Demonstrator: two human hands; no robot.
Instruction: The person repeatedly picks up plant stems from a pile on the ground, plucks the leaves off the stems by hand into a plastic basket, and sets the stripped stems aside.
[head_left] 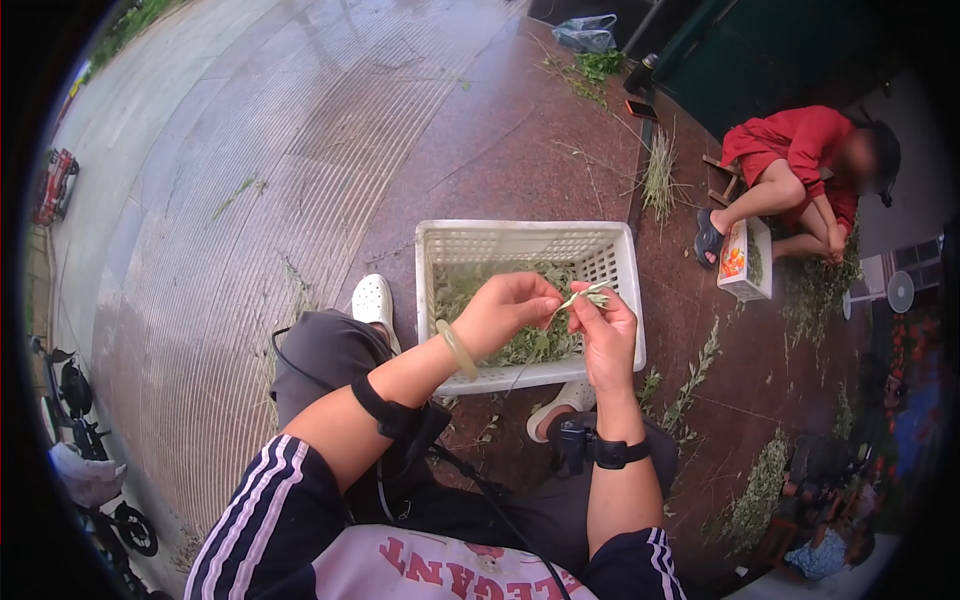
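Observation:
Both my hands are close together over a white plastic basket (530,232) that holds loose green leaves (540,345). The fingertips of my left hand (515,308) are pinched at the lower left end of a small leafy sprig (590,294). My right hand (606,325) holds the same sprig between thumb and fingers, its pale green leaves showing above the thumb. A bangle (457,350) is on my left wrist. The basket stands on the ground in front of my feet.
At the right a person in red (800,150) bends over plants beside a white box (745,265). Cut stems (660,175) and a leafy branch (695,375) lie right of the basket. A phone (641,109) and a plastic bag (586,34) lie farther back.

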